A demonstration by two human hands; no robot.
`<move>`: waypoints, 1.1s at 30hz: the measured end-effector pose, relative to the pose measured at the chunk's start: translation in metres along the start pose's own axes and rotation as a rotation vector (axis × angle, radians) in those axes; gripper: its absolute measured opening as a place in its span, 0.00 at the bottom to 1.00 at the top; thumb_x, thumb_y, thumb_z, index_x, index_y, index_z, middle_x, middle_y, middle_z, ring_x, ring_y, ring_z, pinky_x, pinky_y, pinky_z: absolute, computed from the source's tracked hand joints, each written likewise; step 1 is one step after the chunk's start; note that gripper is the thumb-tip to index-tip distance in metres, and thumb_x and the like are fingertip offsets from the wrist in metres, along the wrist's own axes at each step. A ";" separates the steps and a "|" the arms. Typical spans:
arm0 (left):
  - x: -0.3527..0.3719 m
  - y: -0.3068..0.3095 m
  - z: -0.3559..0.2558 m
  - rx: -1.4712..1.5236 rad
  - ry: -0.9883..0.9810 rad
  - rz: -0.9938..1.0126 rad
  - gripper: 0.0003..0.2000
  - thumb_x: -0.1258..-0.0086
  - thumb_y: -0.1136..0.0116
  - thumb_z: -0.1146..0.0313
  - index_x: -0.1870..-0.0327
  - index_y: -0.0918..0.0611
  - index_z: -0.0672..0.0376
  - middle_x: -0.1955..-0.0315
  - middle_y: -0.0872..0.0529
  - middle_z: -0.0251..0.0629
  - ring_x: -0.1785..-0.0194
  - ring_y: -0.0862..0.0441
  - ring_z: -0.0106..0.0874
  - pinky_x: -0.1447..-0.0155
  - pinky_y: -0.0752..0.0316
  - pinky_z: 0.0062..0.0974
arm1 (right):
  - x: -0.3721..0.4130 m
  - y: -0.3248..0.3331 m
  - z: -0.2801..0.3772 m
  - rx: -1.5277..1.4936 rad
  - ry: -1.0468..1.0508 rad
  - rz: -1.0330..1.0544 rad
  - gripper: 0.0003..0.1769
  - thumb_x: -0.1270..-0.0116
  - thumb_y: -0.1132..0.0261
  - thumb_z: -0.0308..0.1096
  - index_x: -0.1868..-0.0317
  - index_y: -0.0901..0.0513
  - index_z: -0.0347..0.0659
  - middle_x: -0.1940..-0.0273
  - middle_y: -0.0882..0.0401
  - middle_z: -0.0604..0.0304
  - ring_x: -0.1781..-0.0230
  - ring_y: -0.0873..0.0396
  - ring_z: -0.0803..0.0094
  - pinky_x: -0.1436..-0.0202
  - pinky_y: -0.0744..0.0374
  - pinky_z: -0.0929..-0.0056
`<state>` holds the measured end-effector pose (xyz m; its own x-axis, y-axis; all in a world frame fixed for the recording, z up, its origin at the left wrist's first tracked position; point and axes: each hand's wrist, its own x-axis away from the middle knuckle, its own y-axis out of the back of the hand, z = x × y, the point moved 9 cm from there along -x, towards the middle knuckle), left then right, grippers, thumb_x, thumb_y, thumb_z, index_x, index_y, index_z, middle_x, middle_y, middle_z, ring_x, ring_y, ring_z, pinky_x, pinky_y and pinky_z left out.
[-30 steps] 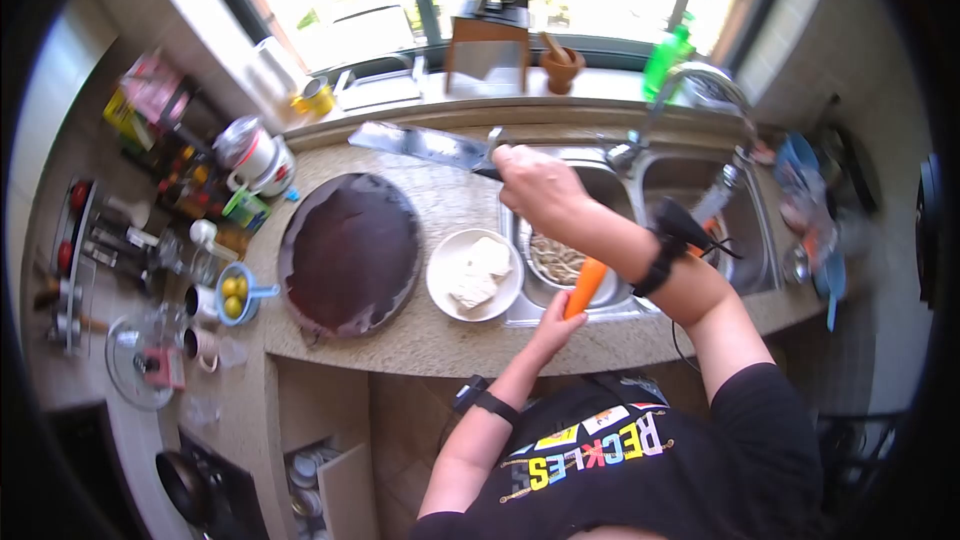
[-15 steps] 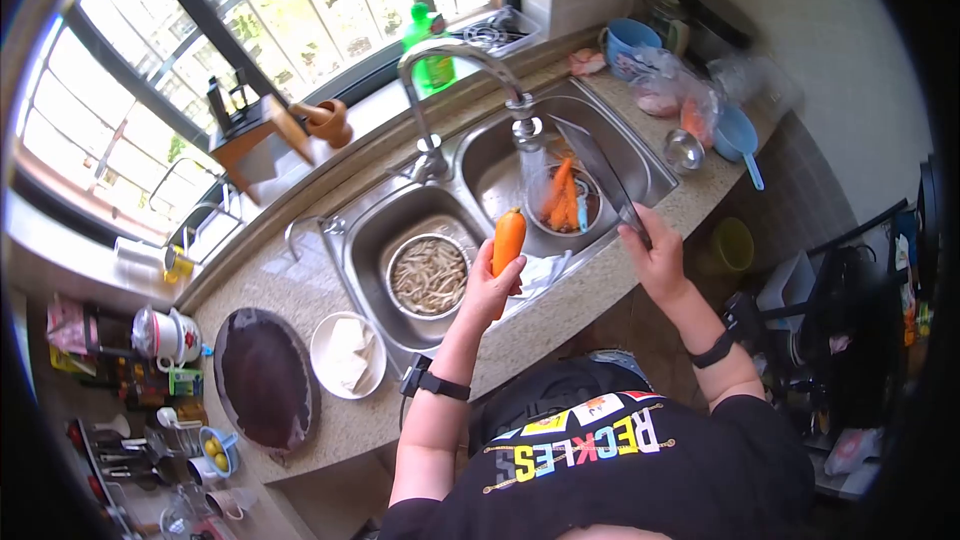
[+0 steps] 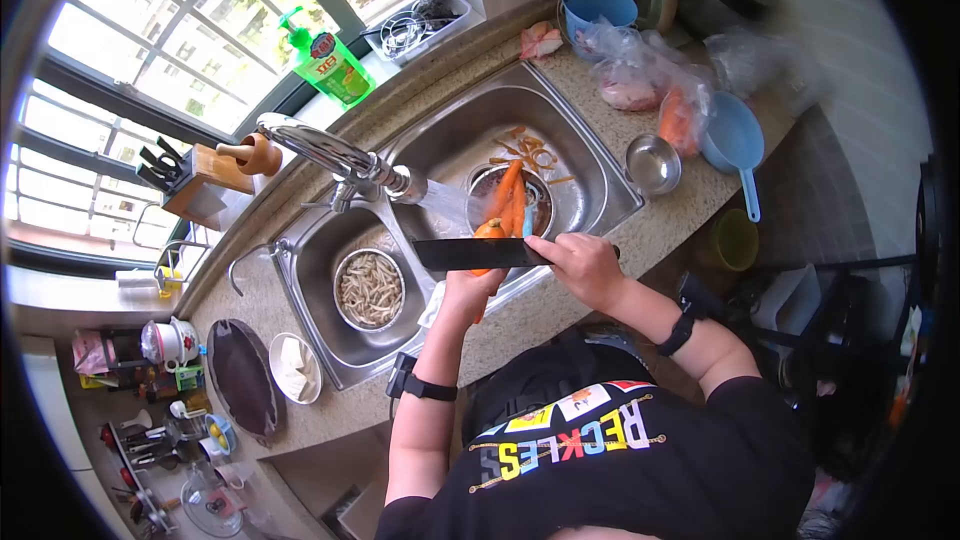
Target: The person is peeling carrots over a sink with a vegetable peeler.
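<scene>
My left hand [image 3: 470,292] is wrapped round an orange carrot [image 3: 490,231], held upright near the front of the right sink basin. Gripped by its handle in my right hand [image 3: 590,268], a broad dark-bladed kitchen knife [image 3: 470,254] lies level across the carrot, its blade overlapping the carrot in this view. Behind them, more carrots [image 3: 508,195] and a light-blue handle [image 3: 529,220] rest in a round metal bowl [image 3: 549,202] in the basin. Water runs from the faucet [image 3: 400,183] beside that bowl.
Orange peelings [image 3: 530,148] lie in the right basin [image 3: 590,175]. The left basin holds a bowl of slender greyish pieces [image 3: 370,288]. A white bowl [image 3: 312,392] and dark round board [image 3: 240,380] stand left; a steel bowl [image 3: 653,164] and blue ladle-like scoop [image 3: 735,140] right.
The knife has swung down and left from over the basin to lie across the carrot, and my hands have come together. The camera view has turned, and the faucet appears further left.
</scene>
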<state>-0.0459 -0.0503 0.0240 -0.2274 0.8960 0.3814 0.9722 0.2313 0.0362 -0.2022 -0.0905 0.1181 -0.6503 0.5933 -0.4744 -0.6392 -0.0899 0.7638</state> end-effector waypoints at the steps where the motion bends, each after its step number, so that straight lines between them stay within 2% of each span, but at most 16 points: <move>1: 0.000 -0.002 -0.003 -0.003 0.009 -0.014 0.06 0.41 0.36 0.69 0.70 0.21 0.60 0.81 0.24 0.24 0.80 0.31 0.15 0.77 0.36 0.16 | -0.002 0.001 -0.006 -0.016 0.003 0.005 0.22 0.45 0.38 0.28 0.47 0.22 0.49 0.79 0.31 0.62 0.77 0.25 0.64 0.73 0.26 0.65; 4: -0.003 -0.003 -0.002 -0.082 0.048 -0.034 0.07 0.41 0.38 0.68 0.74 0.22 0.60 0.83 0.26 0.24 0.81 0.31 0.16 0.78 0.38 0.17 | -0.004 -0.002 -0.016 -0.049 0.037 0.044 0.21 0.43 0.39 0.28 0.47 0.22 0.49 0.79 0.32 0.62 0.77 0.25 0.65 0.73 0.26 0.66; 7: -0.011 -0.011 0.013 -0.247 0.146 0.125 0.07 0.44 0.41 0.69 0.77 0.25 0.59 0.85 0.28 0.25 0.82 0.32 0.17 0.79 0.37 0.18 | -0.006 -0.003 -0.023 -0.026 0.070 0.044 0.20 0.42 0.41 0.28 0.47 0.22 0.48 0.79 0.32 0.63 0.78 0.25 0.66 0.73 0.26 0.67; 10: -0.007 -0.026 0.005 0.072 0.097 0.289 0.06 0.47 0.40 0.72 0.73 0.26 0.57 0.85 0.29 0.29 0.84 0.34 0.18 0.80 0.40 0.17 | -0.005 -0.011 -0.032 -0.051 0.082 0.027 0.20 0.42 0.43 0.28 0.47 0.22 0.47 0.79 0.32 0.63 0.78 0.25 0.66 0.74 0.25 0.68; 12: 0.000 -0.036 0.015 0.470 0.255 0.453 0.08 0.48 0.41 0.75 0.72 0.30 0.57 0.86 0.33 0.29 0.86 0.37 0.19 0.81 0.41 0.17 | -0.003 -0.021 -0.043 -0.030 0.061 0.100 0.19 0.42 0.43 0.28 0.48 0.22 0.46 0.79 0.30 0.63 0.78 0.24 0.66 0.74 0.24 0.69; 13: -0.001 -0.032 0.014 0.471 0.256 0.455 0.08 0.48 0.41 0.75 0.72 0.30 0.57 0.86 0.33 0.29 0.86 0.37 0.19 0.81 0.41 0.17 | -0.003 -0.022 -0.045 -0.028 0.060 0.101 0.19 0.42 0.43 0.28 0.48 0.22 0.46 0.79 0.30 0.63 0.78 0.24 0.66 0.74 0.24 0.69; 15: 0.015 -0.044 0.022 0.617 0.523 0.664 0.06 0.50 0.43 0.76 0.78 0.29 0.58 0.85 0.29 0.32 0.86 0.35 0.22 0.80 0.40 0.19 | -0.001 -0.023 -0.045 -0.072 0.088 0.099 0.18 0.42 0.43 0.27 0.49 0.22 0.45 0.79 0.28 0.62 0.78 0.23 0.66 0.74 0.23 0.69; 16: 0.016 -0.045 0.021 0.629 0.507 0.705 0.07 0.50 0.42 0.75 0.72 0.28 0.60 0.85 0.29 0.31 0.85 0.33 0.22 0.80 0.39 0.20 | 0.000 -0.025 -0.046 -0.075 0.084 0.105 0.18 0.42 0.43 0.27 0.49 0.22 0.45 0.79 0.28 0.62 0.78 0.23 0.66 0.74 0.23 0.69; 17: 0.014 -0.046 0.021 0.631 0.514 0.708 0.07 0.50 0.42 0.75 0.72 0.28 0.60 0.85 0.29 0.31 0.85 0.33 0.22 0.80 0.39 0.20 | -0.001 -0.028 -0.050 -0.081 0.064 0.123 0.18 0.42 0.43 0.27 0.50 0.22 0.45 0.79 0.26 0.61 0.78 0.22 0.64 0.74 0.23 0.68; 19: -0.016 -0.015 0.022 -0.116 0.282 0.363 0.09 0.50 0.42 0.74 0.68 0.27 0.62 0.84 0.27 0.31 0.83 0.30 0.22 0.78 0.36 0.22 | 0.001 -0.033 -0.052 -0.077 0.035 0.142 0.18 0.42 0.43 0.26 0.50 0.22 0.44 0.78 0.25 0.60 0.78 0.21 0.63 0.73 0.22 0.67; 20: -0.025 -0.006 0.017 -0.258 0.277 0.190 0.09 0.51 0.40 0.73 0.70 0.25 0.63 0.83 0.25 0.31 0.80 0.26 0.22 0.75 0.32 0.24 | 0.001 -0.037 -0.058 -0.083 -0.009 0.134 0.17 0.42 0.43 0.26 0.51 0.22 0.44 0.78 0.24 0.59 0.77 0.21 0.62 0.73 0.22 0.66; 23: -0.037 0.003 -0.011 -0.528 -0.405 -0.099 0.06 0.55 0.41 0.78 0.75 0.24 0.63 0.81 0.22 0.34 0.83 0.27 0.23 0.79 0.33 0.25 | 0.003 -0.044 -0.061 -0.100 -0.086 0.144 0.15 0.42 0.44 0.26 0.53 0.23 0.42 0.76 0.22 0.56 0.75 0.20 0.60 0.72 0.21 0.64; 27: -0.035 0.005 -0.010 -0.515 -0.398 -0.139 0.06 0.55 0.42 0.78 0.76 0.25 0.63 0.82 0.23 0.33 0.84 0.28 0.23 0.80 0.35 0.23 | 0.011 -0.051 -0.062 -0.080 -0.152 0.133 0.15 0.42 0.44 0.26 0.52 0.23 0.43 0.76 0.22 0.56 0.75 0.20 0.59 0.72 0.21 0.64; 29: -0.035 -0.006 0.032 -0.165 0.180 0.240 0.06 0.56 0.42 0.78 0.76 0.26 0.62 0.83 0.24 0.33 0.84 0.28 0.23 0.81 0.36 0.23 | 0.007 -0.050 -0.061 -0.074 -0.139 0.145 0.15 0.41 0.44 0.27 0.52 0.23 0.43 0.76 0.23 0.56 0.75 0.20 0.59 0.72 0.21 0.63; 30: -0.031 -0.016 0.026 0.057 0.220 0.349 0.07 0.57 0.43 0.78 0.76 0.27 0.61 0.85 0.26 0.32 0.85 0.30 0.23 0.81 0.37 0.21 | 0.004 -0.049 -0.059 -0.048 -0.122 0.181 0.14 0.41 0.44 0.27 0.53 0.23 0.44 0.77 0.23 0.56 0.75 0.19 0.59 0.72 0.21 0.63; 33: -0.036 -0.015 0.030 0.137 0.175 0.315 0.07 0.54 0.42 0.78 0.75 0.28 0.61 0.86 0.26 0.32 0.85 0.30 0.23 0.81 0.38 0.21 | 0.002 -0.057 -0.058 -0.012 -0.153 0.235 0.12 0.39 0.45 0.29 0.55 0.24 0.45 0.77 0.23 0.56 0.75 0.19 0.59 0.73 0.21 0.63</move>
<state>-0.0542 -0.0746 -0.0181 0.1057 0.8558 0.5063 0.9738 0.0140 -0.2271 -0.1911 -0.1308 0.0484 -0.7122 0.6689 -0.2128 -0.4836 -0.2479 0.8395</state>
